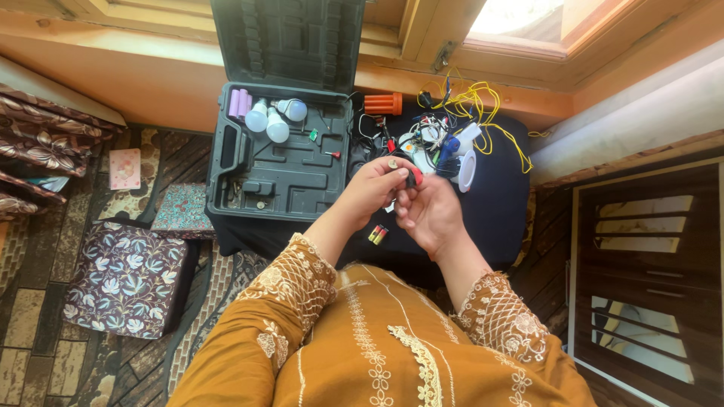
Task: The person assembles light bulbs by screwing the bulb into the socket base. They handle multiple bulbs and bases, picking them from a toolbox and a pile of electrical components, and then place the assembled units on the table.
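Frankly, my left hand (375,183) and right hand (427,213) pinch a small red-and-black part (413,178) mid-frame, fingers hiding most of it; the wire tangle (445,136) above blurs together

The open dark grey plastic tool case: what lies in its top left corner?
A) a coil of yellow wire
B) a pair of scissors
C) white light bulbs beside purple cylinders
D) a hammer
C: the open dark grey plastic tool case holds white light bulbs beside purple cylinders in that corner.

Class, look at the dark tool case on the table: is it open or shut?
Open. The tool case has its lid standing upright, and bulbs show in its tray.
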